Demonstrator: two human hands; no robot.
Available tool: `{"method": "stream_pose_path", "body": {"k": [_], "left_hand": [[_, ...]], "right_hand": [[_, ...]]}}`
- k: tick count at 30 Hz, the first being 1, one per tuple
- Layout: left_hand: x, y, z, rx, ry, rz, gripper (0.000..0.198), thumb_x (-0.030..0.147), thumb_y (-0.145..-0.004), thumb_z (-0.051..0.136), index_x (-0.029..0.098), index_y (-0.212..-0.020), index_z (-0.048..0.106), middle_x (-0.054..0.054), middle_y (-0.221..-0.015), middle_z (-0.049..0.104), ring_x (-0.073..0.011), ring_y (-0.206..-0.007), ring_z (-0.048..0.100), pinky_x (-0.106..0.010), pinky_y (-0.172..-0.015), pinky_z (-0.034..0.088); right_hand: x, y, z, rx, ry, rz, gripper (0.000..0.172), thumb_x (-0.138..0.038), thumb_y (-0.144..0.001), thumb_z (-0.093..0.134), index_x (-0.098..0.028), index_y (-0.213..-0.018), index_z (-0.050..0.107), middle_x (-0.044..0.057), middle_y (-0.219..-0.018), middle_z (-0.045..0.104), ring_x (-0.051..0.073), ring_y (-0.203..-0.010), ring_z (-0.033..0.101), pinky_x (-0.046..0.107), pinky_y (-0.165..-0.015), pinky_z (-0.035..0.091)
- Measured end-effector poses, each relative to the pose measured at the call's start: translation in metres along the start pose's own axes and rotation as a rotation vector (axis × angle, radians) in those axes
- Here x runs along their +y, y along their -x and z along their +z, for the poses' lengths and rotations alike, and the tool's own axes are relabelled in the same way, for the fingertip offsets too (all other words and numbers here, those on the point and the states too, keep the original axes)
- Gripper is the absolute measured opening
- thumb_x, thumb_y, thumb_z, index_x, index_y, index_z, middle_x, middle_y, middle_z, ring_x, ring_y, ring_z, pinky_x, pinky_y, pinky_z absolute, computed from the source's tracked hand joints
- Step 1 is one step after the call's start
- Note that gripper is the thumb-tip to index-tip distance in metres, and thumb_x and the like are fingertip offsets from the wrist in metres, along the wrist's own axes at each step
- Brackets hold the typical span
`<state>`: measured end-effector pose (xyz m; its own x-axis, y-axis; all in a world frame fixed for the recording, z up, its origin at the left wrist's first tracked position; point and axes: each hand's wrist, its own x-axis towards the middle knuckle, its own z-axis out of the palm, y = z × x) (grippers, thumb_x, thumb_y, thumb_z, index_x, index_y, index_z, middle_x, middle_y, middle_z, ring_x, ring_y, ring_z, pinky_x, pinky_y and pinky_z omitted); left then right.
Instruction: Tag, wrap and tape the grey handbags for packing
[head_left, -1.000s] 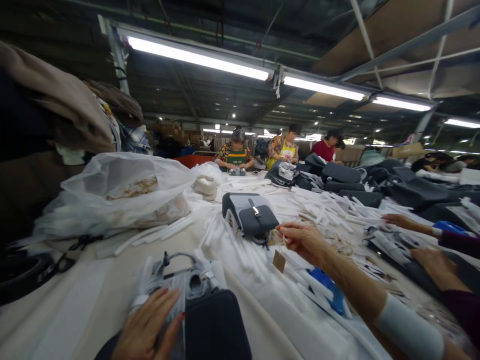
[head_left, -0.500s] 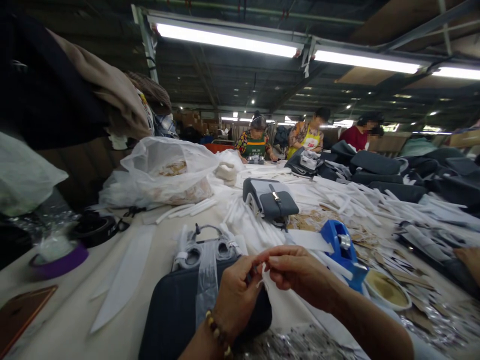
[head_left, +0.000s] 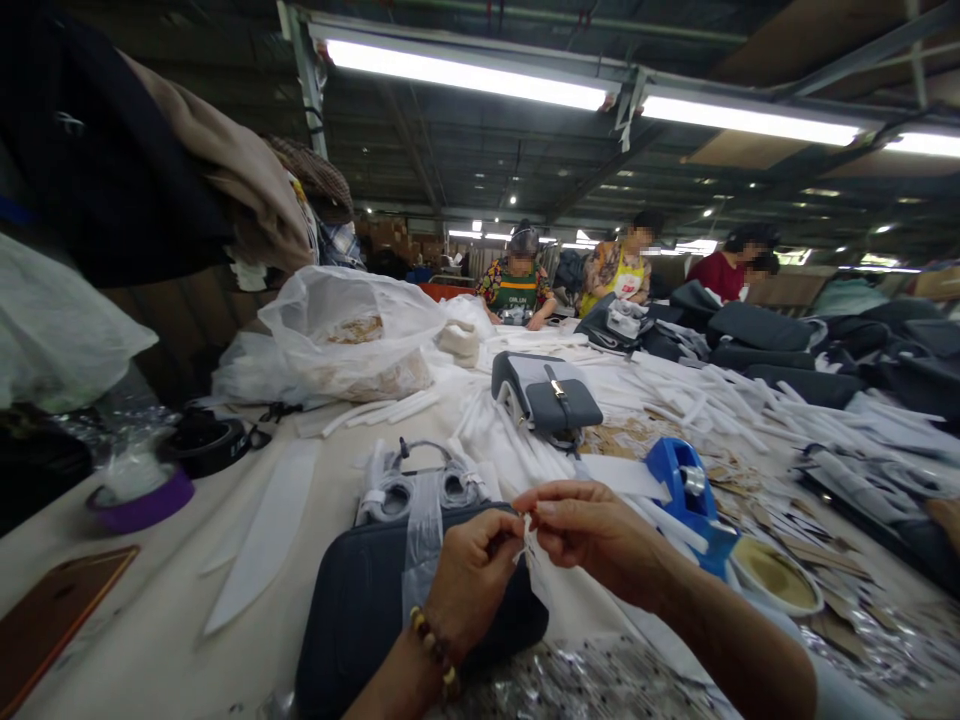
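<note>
Fingertips pinched, my left hand [head_left: 474, 568] and my right hand [head_left: 592, 525] meet over a dark bag. Between them is a thin white string [head_left: 528, 540], its loose ends hanging down; any smaller piece on it is hidden by the fingers. Under my left hand and forearm lies the dark blue-grey bag [head_left: 356, 600], flat on the table. Its rolled, plastic-wrapped straps [head_left: 457, 488] stick out at the far end, and a strip of clear plastic film [head_left: 421, 550] runs across it. A second bag [head_left: 551, 390], grey with a buckle strap, sits beyond my hands.
To the right stand a blue tape dispenser [head_left: 679, 480] and a shallow bowl [head_left: 780, 575]. White foam strips [head_left: 712, 395] and a heap of dark bags [head_left: 765, 335] cover the far side. Leftward are a purple tape roll [head_left: 142, 500] and a phone [head_left: 60, 625]. Several co-workers work across the table.
The whole view has shifted slightly to the right. My hands stay together at the string, with its ends hanging a little differently; the dark bag remains below them.
</note>
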<state>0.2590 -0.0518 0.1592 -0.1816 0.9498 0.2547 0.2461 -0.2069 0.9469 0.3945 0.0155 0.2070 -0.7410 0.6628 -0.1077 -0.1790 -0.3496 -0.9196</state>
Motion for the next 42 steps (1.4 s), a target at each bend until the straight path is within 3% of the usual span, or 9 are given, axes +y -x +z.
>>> {"method": "stream_pose_path", "body": {"k": [16,25,28,31,33,35,38,40,42], "left_hand": [[-0.005,0.005,0.001,0.045,0.014,-0.013,0.022,0.033,-0.075,0.051,0.018,-0.061,0.053,0.001,-0.058,0.057,-0.0108,-0.054,0.045,-0.023,-0.054,0.036],[-0.004,-0.001,0.009,0.111,0.410,-0.124,0.027,0.041,-0.068,0.063,0.018,-0.069,0.049,0.005,-0.051,0.052,-0.0077,-0.042,0.045,-0.019,-0.042,0.035],[-0.004,0.001,0.009,0.122,0.358,-0.151,0.030,0.047,-0.072,0.057,0.017,-0.070,0.050,0.004,-0.051,0.051,-0.0080,-0.040,0.044,-0.019,-0.040,0.035],[-0.006,0.004,0.008,0.152,0.274,-0.159,0.032,0.049,-0.075,0.052,0.018,-0.071,0.049,0.003,-0.056,0.051,-0.0083,-0.042,0.044,-0.020,-0.041,0.035],[-0.008,0.005,0.008,0.236,0.169,-0.150,0.029,0.046,-0.074,0.055,0.018,-0.079,0.051,0.004,-0.059,0.051,-0.0104,-0.048,0.048,-0.022,-0.047,0.038],[-0.011,0.006,0.007,0.344,0.046,-0.163,0.032,0.041,-0.072,0.059,0.018,-0.092,0.051,0.005,-0.059,0.049,-0.0131,-0.054,0.050,-0.024,-0.054,0.041],[-0.016,0.005,0.004,0.403,-0.002,-0.173,0.032,0.040,-0.074,0.056,0.018,-0.096,0.053,0.003,-0.063,0.052,-0.0147,-0.059,0.053,-0.026,-0.058,0.041],[-0.020,0.002,-0.002,0.362,0.060,-0.145,0.025,0.041,-0.078,0.049,0.018,-0.082,0.055,0.000,-0.066,0.056,-0.0140,-0.061,0.053,-0.025,-0.059,0.042],[-0.026,-0.002,-0.011,0.325,0.125,-0.147,0.023,0.039,-0.076,0.051,0.017,-0.070,0.054,0.000,-0.065,0.055,-0.0131,-0.061,0.053,-0.024,-0.060,0.042]], "right_hand": [[0.006,-0.001,0.005,-0.003,-0.011,0.018,0.024,-0.027,-0.058,0.080,-0.011,-0.073,0.073,0.003,-0.057,0.061,0.004,-0.044,0.042,0.018,-0.042,0.028],[0.014,-0.003,0.003,-0.142,0.042,0.023,0.029,-0.032,-0.066,0.073,-0.013,-0.088,0.072,0.006,-0.065,0.066,0.007,-0.044,0.049,0.018,-0.039,0.027],[0.016,-0.003,-0.004,-0.004,0.189,-0.091,0.033,-0.038,-0.074,0.066,-0.016,-0.098,0.069,0.001,-0.057,0.062,0.006,-0.039,0.043,0.019,-0.038,0.026],[0.023,-0.003,-0.008,0.225,0.320,-0.300,0.025,-0.031,-0.071,0.069,-0.019,-0.093,0.070,0.000,-0.067,0.064,0.010,-0.056,0.053,0.022,-0.054,0.041],[0.033,-0.003,-0.005,0.166,0.374,-0.307,0.036,-0.024,-0.065,0.072,-0.022,-0.100,0.068,0.003,-0.091,0.067,0.018,-0.084,0.058,0.029,-0.076,0.044],[0.045,-0.003,0.001,0.019,0.381,-0.261,0.044,-0.024,-0.065,0.073,-0.023,-0.108,0.064,0.004,-0.103,0.064,0.022,-0.096,0.056,0.032,-0.084,0.042],[0.062,-0.007,0.008,-0.065,0.347,-0.189,0.025,-0.040,-0.077,0.063,-0.020,-0.092,0.064,0.001,-0.076,0.060,0.015,-0.067,0.054,0.025,-0.061,0.042],[0.068,-0.012,0.008,-0.005,0.358,-0.146,0.034,-0.051,-0.080,0.057,-0.018,-0.074,0.060,-0.004,-0.056,0.045,0.009,-0.049,0.039,0.021,-0.046,0.031],[0.068,-0.018,0.004,0.073,0.412,-0.119,0.041,-0.057,-0.077,0.057,-0.017,-0.068,0.057,-0.006,-0.052,0.034,0.007,-0.046,0.028,0.022,-0.042,0.021]]}}
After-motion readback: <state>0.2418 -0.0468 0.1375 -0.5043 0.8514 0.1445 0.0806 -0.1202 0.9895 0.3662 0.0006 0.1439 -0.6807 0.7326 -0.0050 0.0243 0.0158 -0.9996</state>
